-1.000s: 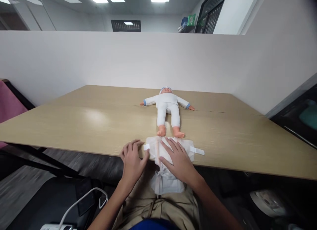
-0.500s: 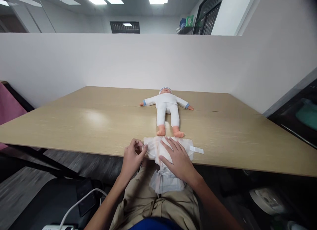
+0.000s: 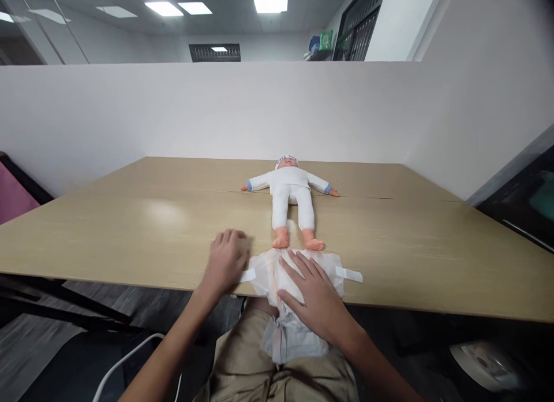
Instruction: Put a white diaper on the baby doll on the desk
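A white disposable diaper (image 3: 268, 269) lies spread open at the table's front edge, its lower part hanging over onto my lap. My right hand (image 3: 309, 292) rests flat on its middle with the fingers spread, pressing rather than gripping. At the diaper's left side my left hand (image 3: 227, 260) is bent at the knuckles, its fingertips smeared by motion. A left tape tab (image 3: 248, 275) sticks out beside this hand; whether the fingers touch it cannot be seen. The right tape tab (image 3: 350, 274) also points outward. Just beyond the diaper a baby doll (image 3: 291, 194) in white clothes lies on its back, arms outstretched.
The wooden table (image 3: 130, 229) reaches back to a white partition wall (image 3: 259, 110). A dark-framed panel (image 3: 523, 200) stands at the right. Below left are a black chair (image 3: 86, 367) and a white cable (image 3: 121, 361); a pink surface (image 3: 15, 194) is at the far left.
My left hand has moved slightly left and up from the diaper's edge, and the left tape tab now shows unfolded outward. My right hand stays on the diaper. The view has shifted slightly.
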`<state>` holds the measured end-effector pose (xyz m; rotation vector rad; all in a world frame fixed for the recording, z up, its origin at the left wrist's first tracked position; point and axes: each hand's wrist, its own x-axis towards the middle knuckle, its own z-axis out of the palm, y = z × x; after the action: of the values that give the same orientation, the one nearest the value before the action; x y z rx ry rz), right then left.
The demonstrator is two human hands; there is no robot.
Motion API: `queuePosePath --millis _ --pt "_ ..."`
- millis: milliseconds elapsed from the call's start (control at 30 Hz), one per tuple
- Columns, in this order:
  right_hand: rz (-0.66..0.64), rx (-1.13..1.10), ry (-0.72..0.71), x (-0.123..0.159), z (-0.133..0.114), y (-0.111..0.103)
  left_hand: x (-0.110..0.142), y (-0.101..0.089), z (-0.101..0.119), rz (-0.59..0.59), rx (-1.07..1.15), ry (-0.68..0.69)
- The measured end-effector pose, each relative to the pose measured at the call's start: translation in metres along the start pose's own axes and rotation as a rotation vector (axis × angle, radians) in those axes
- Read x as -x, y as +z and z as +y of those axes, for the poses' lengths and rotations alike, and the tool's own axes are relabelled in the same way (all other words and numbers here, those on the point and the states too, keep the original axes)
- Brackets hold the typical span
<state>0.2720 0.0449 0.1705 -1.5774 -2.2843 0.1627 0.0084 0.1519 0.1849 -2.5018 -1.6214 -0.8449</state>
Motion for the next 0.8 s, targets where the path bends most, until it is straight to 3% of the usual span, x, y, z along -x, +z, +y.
queuePosePath --millis 100,233,400,600,700,800 --pt "-0.025 -0.018 -0.029 -0.002 0.006 -0.004 -0.062 0.022 0.011 -0.077 -0.029 0.253" --pt "-0.050 -0.022 -0.075 -0.004 0.016 -0.005 -0.132 0.040 0.033 -0.277 -0.097 0.704" --pt "0.043 0.042 -0.207 -0.010 0.030 0.008 -0.166 0.047 0.049 -0.369 -0.182 1.038" --pt "0.179 0.128 -0.322 -0.019 0.050 0.034 -0.174 0.060 0.057 -0.298 0.000 1.187" --pt "0.166 0.118 -0.346 -0.025 0.059 0.036 -0.182 0.057 0.063 -0.293 0.116 1.152" --pt "0.059 0.060 -0.336 -0.039 0.065 0.025 -0.201 0.036 0.070 -0.360 0.346 1.034"
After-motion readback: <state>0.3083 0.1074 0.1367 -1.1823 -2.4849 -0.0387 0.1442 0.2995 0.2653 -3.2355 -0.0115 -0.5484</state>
